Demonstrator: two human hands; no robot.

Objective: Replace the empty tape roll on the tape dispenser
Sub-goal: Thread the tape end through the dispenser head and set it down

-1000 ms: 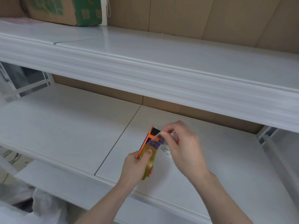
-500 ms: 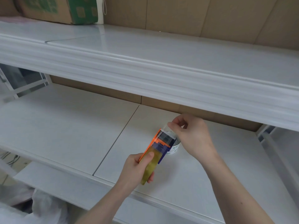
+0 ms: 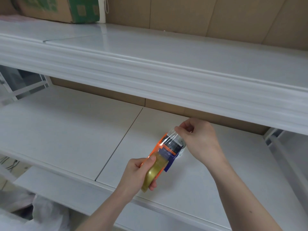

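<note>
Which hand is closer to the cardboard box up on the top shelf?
Left. The left hand, gripping the tape dispenser, sits below the cardboard box; the right hand is farther right.

The left hand [image 3: 138,172] is curled in a fist-like grip, while the right hand [image 3: 200,140] pinches with thumb and fingers [image 3: 179,129].

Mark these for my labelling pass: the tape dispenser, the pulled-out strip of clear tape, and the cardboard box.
tape dispenser [image 3: 159,164], head view, gold handle below the orange frame.
clear tape strip [image 3: 169,136], head view, mid-strip.
cardboard box [image 3: 66,9], head view, front face on upper shelf.
</note>
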